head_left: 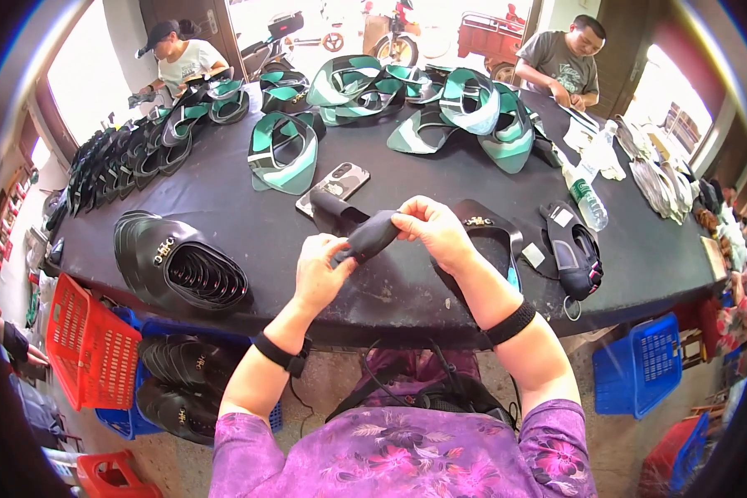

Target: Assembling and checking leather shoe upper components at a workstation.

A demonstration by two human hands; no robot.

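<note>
Above the middle of the table, my left hand pinches the near end of a curved black shoe upper. The far end is gripped by the thumb and fingers of my right hand. A strip of the black piece bends up to the left, close to a phone in a patterned case lying behind it. To the left sits a nested stack of black shoe uppers with gold-coloured ornaments. Beside my right forearm lies another black upper with an ornament, partly covered by my arm.
Green, white and black uppers lie across the back of the dark table. A shoe and a plastic bottle lie at right. Red and blue baskets flank the table. Two people work at the far side.
</note>
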